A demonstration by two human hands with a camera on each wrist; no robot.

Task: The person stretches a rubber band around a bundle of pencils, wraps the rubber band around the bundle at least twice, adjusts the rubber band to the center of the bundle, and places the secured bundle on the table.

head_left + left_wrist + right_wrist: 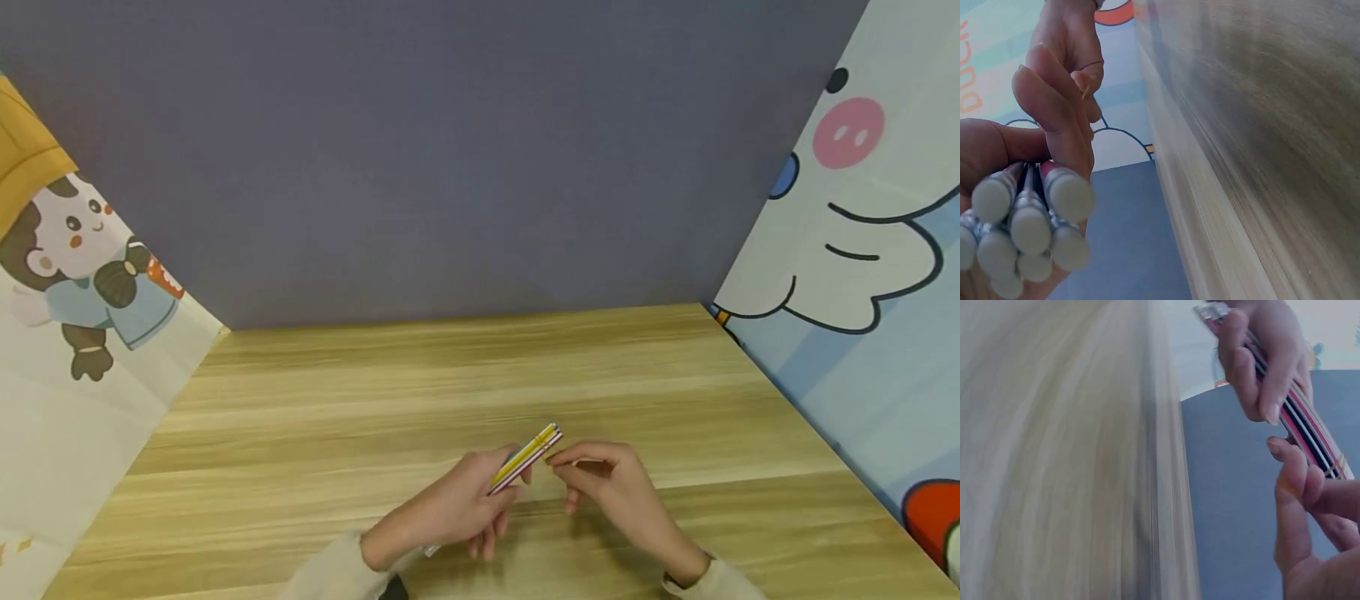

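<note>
My left hand (459, 500) grips a bundle of striped pencils (527, 458), tilted up to the right over the table. In the left wrist view, their white eraser ends (1030, 230) form a tight cluster. Near the other end of the bundle, a thin tan rubber band (1337, 467) crosses the pencils in the right wrist view. My right hand (617, 493) is just beside that end, thumb and fingertips pinched together. A small orange-tan piece, apparently rubber band, shows at its fingertips; whether it joins the band on the pencils is hidden.
The wood-grain table (375, 392) lies beneath both hands. A grey panel (465, 167) rises along its back edge, and cartoon-printed walls (825, 275) flank it. Part of a dark object (393, 588) shows by the left sleeve.
</note>
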